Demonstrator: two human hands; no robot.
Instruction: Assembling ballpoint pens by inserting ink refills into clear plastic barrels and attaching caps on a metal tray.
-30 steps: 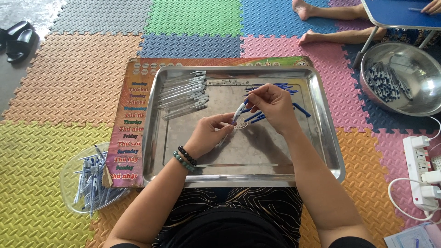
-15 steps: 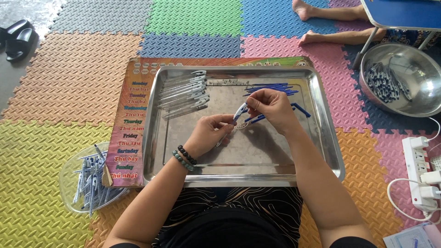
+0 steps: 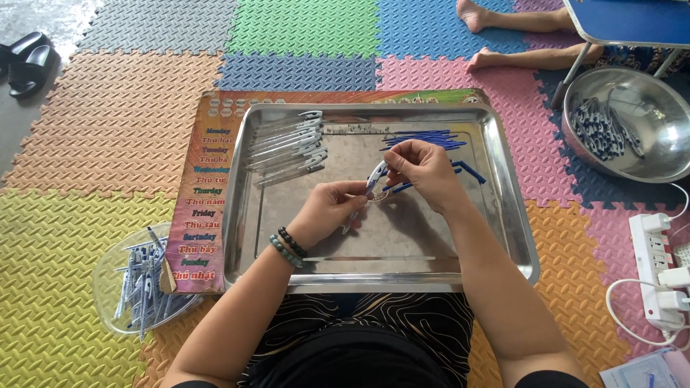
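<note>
Over the middle of a steel tray [image 3: 514, 215], both my hands meet on one clear pen barrel with a blue tip [image 3: 375, 178]. My left hand [image 3: 332, 208], with bead bracelets at the wrist, grips its lower end. My right hand [image 3: 424, 167] pinches its upper end. A row of clear pen barrels [image 3: 287, 147] lies at the tray's far left. Blue refills [image 3: 424, 138] lie at the far middle, partly behind my right hand.
The tray rests on a printed board [image 3: 205, 194] on coloured foam mats. A clear bowl of finished pens [image 3: 140, 284] stands at my left. A steel bowl of pen parts [image 3: 625, 129], a power strip [image 3: 658, 269] and another person's feet [image 3: 478, 36] are to the right.
Almost nothing differs: both hands stay on the pen at the tray's middle, with only slight finger movement.
</note>
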